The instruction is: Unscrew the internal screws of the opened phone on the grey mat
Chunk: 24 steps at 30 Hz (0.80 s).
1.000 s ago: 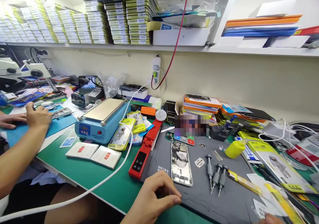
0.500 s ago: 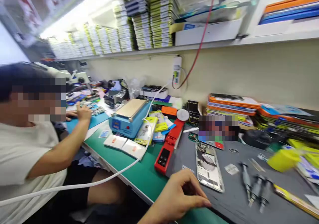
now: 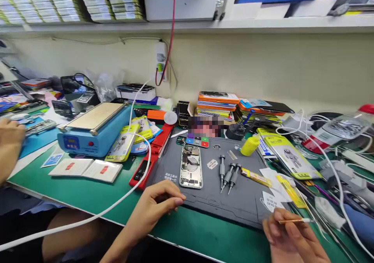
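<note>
My left hand (image 3: 154,206) rests by the front edge of the grey work mat (image 3: 204,204), thumb and forefinger pinched together. Whether anything small is between them I cannot make out. Just beyond it lies an opened phone housing (image 3: 191,167) with its inner parts showing. At the lower right, my right hand (image 3: 295,235) is closed around a thin brown stick with a pale tip (image 3: 293,221). Several grey screwdrivers (image 3: 230,177) lie on the mat between my hands, near a yellow tube-like packet (image 3: 256,177) and a yellow container (image 3: 250,145).
A blue machine with a flat top plate (image 3: 96,130) stands left, behind white cards (image 3: 84,169). A red device (image 3: 146,167) borders the mat. A white cable (image 3: 117,204) crosses the table's front left. Tweezers (image 3: 330,228) lie right. A co-worker's hand (image 3: 10,138) is far left.
My view has swung to the right, so the co-worker is mostly out of frame. My right hand with the thin stick has come into view. My left hand keeps its pinch.
</note>
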Available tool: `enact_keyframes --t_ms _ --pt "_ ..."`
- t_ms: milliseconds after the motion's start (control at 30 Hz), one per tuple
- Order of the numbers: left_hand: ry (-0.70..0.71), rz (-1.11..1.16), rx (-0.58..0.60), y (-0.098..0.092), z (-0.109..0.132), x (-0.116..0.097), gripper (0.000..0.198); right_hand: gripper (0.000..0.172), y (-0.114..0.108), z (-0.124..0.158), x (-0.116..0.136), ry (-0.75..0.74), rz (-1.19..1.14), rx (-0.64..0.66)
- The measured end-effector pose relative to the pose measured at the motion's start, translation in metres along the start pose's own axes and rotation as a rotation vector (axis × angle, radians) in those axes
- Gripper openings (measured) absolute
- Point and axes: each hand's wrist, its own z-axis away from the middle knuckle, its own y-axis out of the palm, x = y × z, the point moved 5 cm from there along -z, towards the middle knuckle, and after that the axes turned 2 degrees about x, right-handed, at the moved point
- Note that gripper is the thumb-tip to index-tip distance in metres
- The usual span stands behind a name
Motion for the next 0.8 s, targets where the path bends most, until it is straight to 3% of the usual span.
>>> enact_keyframes --t_ms 333,600,733,800 --pt "-0.084 -0.082 -0.020 -0.003 0.005 0.005 0.036 0.051 0.012 0.013 0.004 0.011 -0.073 -0.094" --pt "-0.070 -0.087 -0.018 -0.007 0.008 0.002 0.049 0.033 0.018 0.017 0.003 -0.053 -0.070 -0.026" --pt "-0.013 -0.182 -0.035 -0.017 0.011 0.005 0.046 0.031 0.019 0.025 -0.001 -0.062 0.021 -0.029" --pt "-0.050 -0.183 -0.001 -0.018 0.011 0.011 0.044 0.030 0.017 0.032 -0.002 -0.025 0.054 -0.028"
